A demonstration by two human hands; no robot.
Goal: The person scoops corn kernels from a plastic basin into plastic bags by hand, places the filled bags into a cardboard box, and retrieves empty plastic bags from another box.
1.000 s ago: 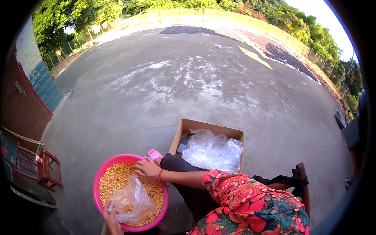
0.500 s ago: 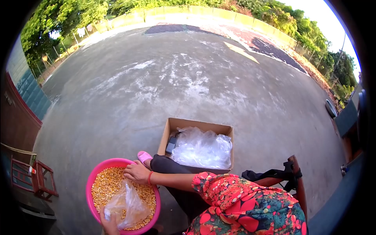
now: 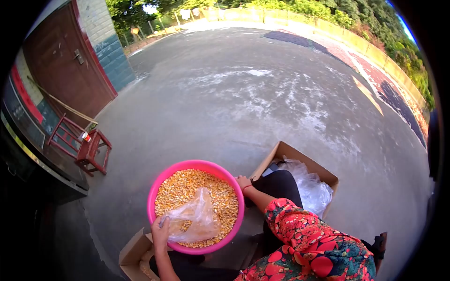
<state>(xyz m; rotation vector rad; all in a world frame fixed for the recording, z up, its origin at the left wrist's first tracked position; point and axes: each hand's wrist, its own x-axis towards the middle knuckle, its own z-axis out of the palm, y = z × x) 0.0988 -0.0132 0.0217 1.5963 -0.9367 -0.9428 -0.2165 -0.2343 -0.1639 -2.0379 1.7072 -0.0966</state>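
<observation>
My left hand is closed on the edge of a clear plastic bag at the left rim of a pink basin. The bag lies over the loose corn kernels that fill the basin, and some kernels show through it. Just outside the basin's right rim is my right hand, with a red band at the wrist. It is close to my knee and the corner of a cardboard box; its fingers are too small and partly hidden to read.
Clear plastic bags lie in the cardboard box at right. Another open carton stands below the basin. A red wooden chair holds a small red and white cup. Behind it is a brown door.
My view has turned left, so the basin and box sit further right. My right hand has moved off the corn to outside the rim. My left hand still grips the bag.
</observation>
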